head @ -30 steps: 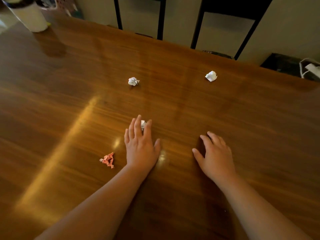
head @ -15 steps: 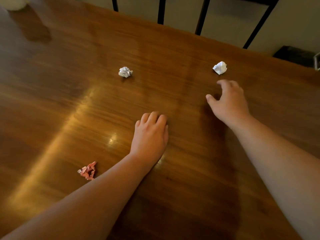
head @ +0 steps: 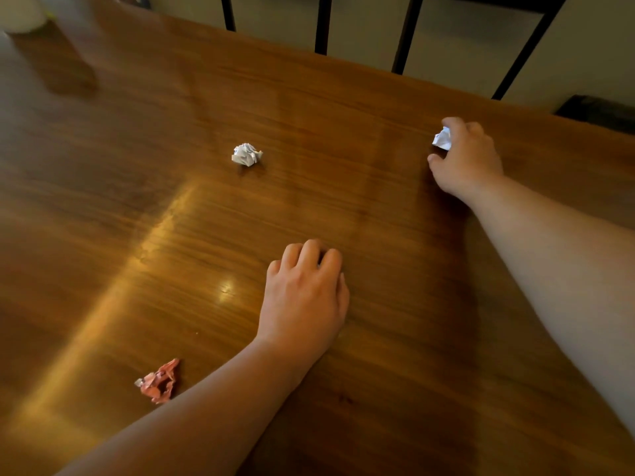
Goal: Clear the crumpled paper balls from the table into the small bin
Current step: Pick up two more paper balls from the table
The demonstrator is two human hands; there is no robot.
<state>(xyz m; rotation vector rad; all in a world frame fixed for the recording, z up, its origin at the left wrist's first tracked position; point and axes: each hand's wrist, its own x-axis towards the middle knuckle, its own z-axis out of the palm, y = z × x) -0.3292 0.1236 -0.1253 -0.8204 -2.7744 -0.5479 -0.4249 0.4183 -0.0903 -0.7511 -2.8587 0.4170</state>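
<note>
Paper ball (head: pixel 442 139), far right, inside curling right hand (head: pixel 466 156); grip not confirmed. Left hand (head: pixel 304 297) fisted, contents hidden. White ball (head: pixel 246 154) nearer left.

Table (head: pixel 343 139): wood, grained, glossy, light reflected near left. White ball (head: pixel 246 154), far centre: crumpled paper, matt. Second white paper ball (head: pixel 443 138), far right: creased, matt. Reddish ball (head: pixel 159 381), near left: crumpled paper. Black bars (head: pixel 322 24) beyond table: smooth, material not determined.
</note>
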